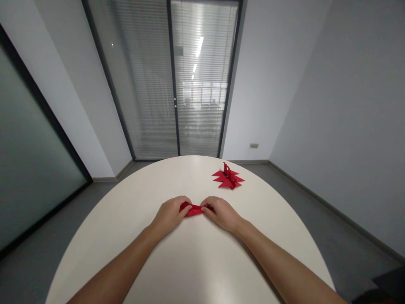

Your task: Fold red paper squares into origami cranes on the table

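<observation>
A narrow folded piece of red paper (193, 210) lies between my hands, just above or on the tabletop. My left hand (173, 212) pinches its left end, thumb in front and fingers behind. At the other end, my right hand (220, 211) grips the paper's tip between thumb and curled fingers. Parts of both ends are hidden by my fingers. Beyond my right hand sits a cluster of red origami cranes (228, 177), set close together with pointed wings spread to both sides.
The round white table (190, 261) carries everything. Past its far edge stands a glass door (202, 84) with blinds. Pale walls (354, 105) rise on both sides, and a dark object (390, 280) shows at the lower right corner.
</observation>
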A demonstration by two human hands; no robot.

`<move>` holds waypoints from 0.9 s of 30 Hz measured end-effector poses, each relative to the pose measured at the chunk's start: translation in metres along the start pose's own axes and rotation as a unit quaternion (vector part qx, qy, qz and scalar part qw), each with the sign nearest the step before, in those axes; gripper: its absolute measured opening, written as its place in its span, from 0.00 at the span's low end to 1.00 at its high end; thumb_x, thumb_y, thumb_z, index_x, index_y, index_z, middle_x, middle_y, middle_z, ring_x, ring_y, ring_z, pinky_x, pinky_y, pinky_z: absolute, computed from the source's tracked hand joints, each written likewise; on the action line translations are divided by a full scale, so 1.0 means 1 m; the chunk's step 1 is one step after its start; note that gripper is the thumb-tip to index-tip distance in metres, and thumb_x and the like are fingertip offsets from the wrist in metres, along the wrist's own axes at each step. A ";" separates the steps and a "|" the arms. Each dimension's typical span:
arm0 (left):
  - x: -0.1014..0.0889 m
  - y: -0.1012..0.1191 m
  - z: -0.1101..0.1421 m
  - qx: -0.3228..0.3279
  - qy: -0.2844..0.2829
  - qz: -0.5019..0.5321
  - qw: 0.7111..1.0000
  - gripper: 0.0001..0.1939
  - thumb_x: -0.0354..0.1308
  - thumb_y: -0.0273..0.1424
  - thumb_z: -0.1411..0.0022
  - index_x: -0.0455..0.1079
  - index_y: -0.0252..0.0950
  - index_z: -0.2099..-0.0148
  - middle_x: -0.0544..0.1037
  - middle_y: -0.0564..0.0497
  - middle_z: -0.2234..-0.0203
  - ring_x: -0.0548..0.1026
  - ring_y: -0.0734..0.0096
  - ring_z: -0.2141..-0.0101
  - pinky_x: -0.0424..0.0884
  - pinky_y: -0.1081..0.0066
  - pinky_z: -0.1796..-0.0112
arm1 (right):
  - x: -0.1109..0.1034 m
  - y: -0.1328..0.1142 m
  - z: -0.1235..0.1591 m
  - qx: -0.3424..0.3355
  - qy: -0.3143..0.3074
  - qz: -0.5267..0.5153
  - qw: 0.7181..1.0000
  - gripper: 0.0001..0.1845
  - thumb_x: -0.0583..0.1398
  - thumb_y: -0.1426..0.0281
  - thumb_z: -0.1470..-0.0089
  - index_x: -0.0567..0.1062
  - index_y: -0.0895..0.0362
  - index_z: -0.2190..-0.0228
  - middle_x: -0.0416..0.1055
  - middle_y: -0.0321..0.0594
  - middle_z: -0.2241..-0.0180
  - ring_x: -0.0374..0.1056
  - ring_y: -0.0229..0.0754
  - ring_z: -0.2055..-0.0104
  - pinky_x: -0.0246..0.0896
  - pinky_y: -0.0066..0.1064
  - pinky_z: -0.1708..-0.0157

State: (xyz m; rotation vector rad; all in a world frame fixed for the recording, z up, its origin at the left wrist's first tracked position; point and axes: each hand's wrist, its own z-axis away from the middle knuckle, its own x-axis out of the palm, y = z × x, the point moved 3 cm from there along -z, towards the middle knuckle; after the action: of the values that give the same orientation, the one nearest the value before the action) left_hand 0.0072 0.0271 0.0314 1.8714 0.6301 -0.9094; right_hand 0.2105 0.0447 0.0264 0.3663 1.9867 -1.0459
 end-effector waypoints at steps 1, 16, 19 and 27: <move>0.000 0.000 0.000 -0.002 0.006 0.010 1.000 0.08 0.54 0.32 0.34 0.75 0.42 0.60 0.81 0.52 0.64 0.76 0.65 0.63 0.67 0.70 0.62 | 0.001 0.000 0.000 0.003 0.003 -0.014 1.000 0.09 0.58 0.71 0.39 0.79 0.55 0.62 0.78 0.39 0.64 0.70 0.41 0.63 0.60 0.30 0.63; 0.009 -0.020 -0.005 -0.080 0.000 0.138 0.987 0.09 0.56 0.32 0.39 0.75 0.38 0.59 0.82 0.49 0.63 0.78 0.64 0.61 0.70 0.70 0.58 | 0.006 0.003 0.001 0.028 -0.029 -0.189 0.981 0.14 0.66 0.64 0.46 0.79 0.55 0.59 0.78 0.39 0.61 0.72 0.43 0.61 0.64 0.31 0.60; 0.008 -0.018 -0.004 -0.070 -0.009 0.097 0.993 0.09 0.55 0.31 0.38 0.76 0.38 0.59 0.82 0.48 0.63 0.77 0.64 0.61 0.69 0.69 0.58 | 0.004 0.000 0.002 0.023 -0.030 -0.145 0.989 0.10 0.64 0.65 0.44 0.80 0.55 0.61 0.78 0.40 0.62 0.72 0.43 0.62 0.64 0.31 0.60; 0.000 0.011 0.003 0.073 -0.036 -0.042 0.996 0.09 0.57 0.36 0.35 0.75 0.39 0.63 0.81 0.50 0.65 0.74 0.63 0.62 0.66 0.67 0.59 | 0.005 0.002 -0.001 0.014 -0.027 -0.060 0.998 0.07 0.61 0.69 0.41 0.80 0.56 0.65 0.78 0.39 0.66 0.70 0.41 0.64 0.62 0.30 0.63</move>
State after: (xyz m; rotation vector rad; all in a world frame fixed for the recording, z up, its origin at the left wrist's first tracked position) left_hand 0.0146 0.0197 0.0362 1.9429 0.6162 -1.0972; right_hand 0.2082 0.0463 0.0221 0.2336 1.9673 -1.1467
